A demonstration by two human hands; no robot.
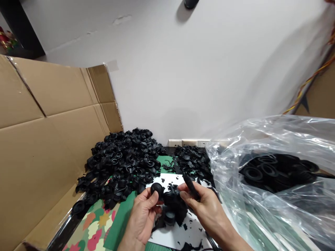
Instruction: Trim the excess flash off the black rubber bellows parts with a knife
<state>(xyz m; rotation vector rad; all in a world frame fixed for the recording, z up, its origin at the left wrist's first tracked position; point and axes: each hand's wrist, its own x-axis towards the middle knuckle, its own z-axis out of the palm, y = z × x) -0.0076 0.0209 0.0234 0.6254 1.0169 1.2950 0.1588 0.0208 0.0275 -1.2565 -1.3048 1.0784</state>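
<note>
Pinched between the thumb and fingers of my left hand (143, 212) is a round black rubber piece (156, 188). My right hand (209, 205) grips a dark pen-shaped tool (190, 185), its upper end pointing up and away; whether it has a blade I cannot tell. Between the hands, a small heap of black rubber pieces (174, 205) lies on a white sheet (167, 236) strewn with black scraps. The fingertips of my right hand are close to that heap.
A large pile of ribbed black rubber parts (123, 164) leans toward a cardboard wall (60, 115) at left. Black scraps (195, 157) are heaped at the back. A clear plastic bag (230, 195) holding black rings (269, 169) stands at right. Behind is a white wall (183, 76) with sockets (175, 143).
</note>
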